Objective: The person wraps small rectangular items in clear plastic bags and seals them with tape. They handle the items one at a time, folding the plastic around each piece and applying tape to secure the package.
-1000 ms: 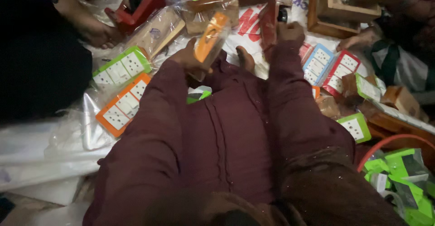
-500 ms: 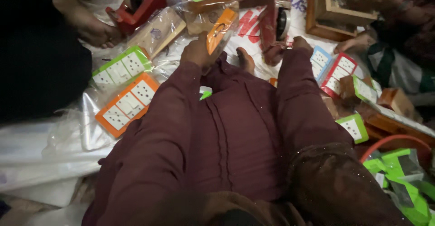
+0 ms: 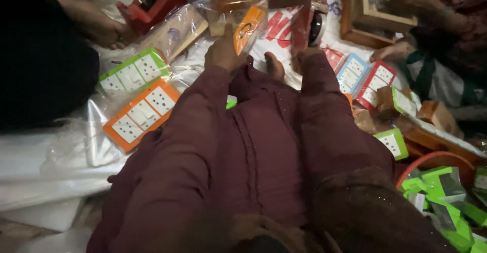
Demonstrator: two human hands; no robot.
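The left hand (image 3: 223, 54) pinches the orange pack (image 3: 248, 28), its long axis tilting up and away. The right hand (image 3: 307, 55) sits just beside, grip unclear.

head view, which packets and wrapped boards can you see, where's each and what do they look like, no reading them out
Orange packet: slim, clear-wrapped, in the left hand, top centre.
Orange-framed board: flat white panel in clear wrap, left.
Green-framed board: same kind, just above the orange-framed one.
Blue-framed board and red-framed board: side by side, right.
Small green-framed board: lower right.
Right hand: by a red tape dispenser.
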